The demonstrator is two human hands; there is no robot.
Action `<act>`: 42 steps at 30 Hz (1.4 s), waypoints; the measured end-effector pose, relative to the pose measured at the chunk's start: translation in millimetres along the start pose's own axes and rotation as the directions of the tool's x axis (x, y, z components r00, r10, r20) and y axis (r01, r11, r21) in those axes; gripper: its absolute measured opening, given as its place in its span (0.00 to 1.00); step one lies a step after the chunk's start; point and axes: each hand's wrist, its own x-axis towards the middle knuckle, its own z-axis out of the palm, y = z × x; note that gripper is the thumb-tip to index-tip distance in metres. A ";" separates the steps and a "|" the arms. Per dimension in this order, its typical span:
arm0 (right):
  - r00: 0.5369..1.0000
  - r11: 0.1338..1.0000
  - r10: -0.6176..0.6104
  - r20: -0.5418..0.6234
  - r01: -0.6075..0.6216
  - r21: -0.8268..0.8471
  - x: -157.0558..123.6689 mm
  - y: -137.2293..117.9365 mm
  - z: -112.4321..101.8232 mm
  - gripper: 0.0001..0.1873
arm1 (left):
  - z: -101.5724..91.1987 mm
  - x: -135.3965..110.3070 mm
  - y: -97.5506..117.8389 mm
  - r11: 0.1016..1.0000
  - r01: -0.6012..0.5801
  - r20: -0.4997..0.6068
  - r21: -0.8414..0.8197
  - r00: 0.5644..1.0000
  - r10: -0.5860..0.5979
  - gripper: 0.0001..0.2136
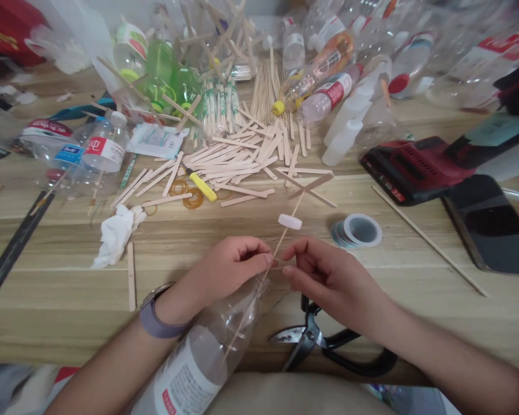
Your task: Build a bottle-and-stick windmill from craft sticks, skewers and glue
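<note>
A clear plastic bottle (207, 351) with a white label leans up from my lap, its open neck under my hands. Through the neck runs a thin wooden skewer (281, 242), its lower part visible inside the bottle. On the skewer sits a white bottle cap (290, 221), and crossed craft sticks (308, 188) top it. My left hand (229, 268) is closed, thumb and forefinger pinching at the skewer just above the neck. My right hand (328, 276) is closed beside it, fingertips on a thin tan strand that looks like a rubber band (280, 263).
Black-handled shears (311, 334) lie under my right hand. Beyond are a tape roll (357, 230), a loose skewer (430, 242), a phone (493, 222) and a red power-tool battery (415, 167). Craft sticks (229, 158), a yellow screwdriver (202, 185) and several bottles crowd the back.
</note>
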 end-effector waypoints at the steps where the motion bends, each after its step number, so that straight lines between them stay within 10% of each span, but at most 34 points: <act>1: 1.000 1.000 0.009 -0.006 -0.009 -0.006 -0.1 0.3 0.3 0.08 | 0.3 0.3 -0.4 0.999 -0.005 0.012 -0.037 1.000 0.006 0.10; 10: 0.999 1.000 0.025 -0.031 -0.025 -0.015 0.2 0.7 -1.3 0.08 | 5.4 2.5 -1.9 0.987 -0.028 0.077 -0.159 0.996 0.040 0.11; 21: 0.998 0.973 -0.063 0.002 0.062 -0.224 0.9 -3.0 -3.2 0.11 | 8.6 -1.8 4.2 0.911 -0.248 -0.041 0.330 0.960 0.277 0.08; 42: 0.973 0.939 -0.227 0.032 0.228 -0.257 -0.4 -8.5 -4.2 0.13 | 10.8 0.7 -1.9 0.971 -0.236 0.036 0.033 0.971 0.235 0.09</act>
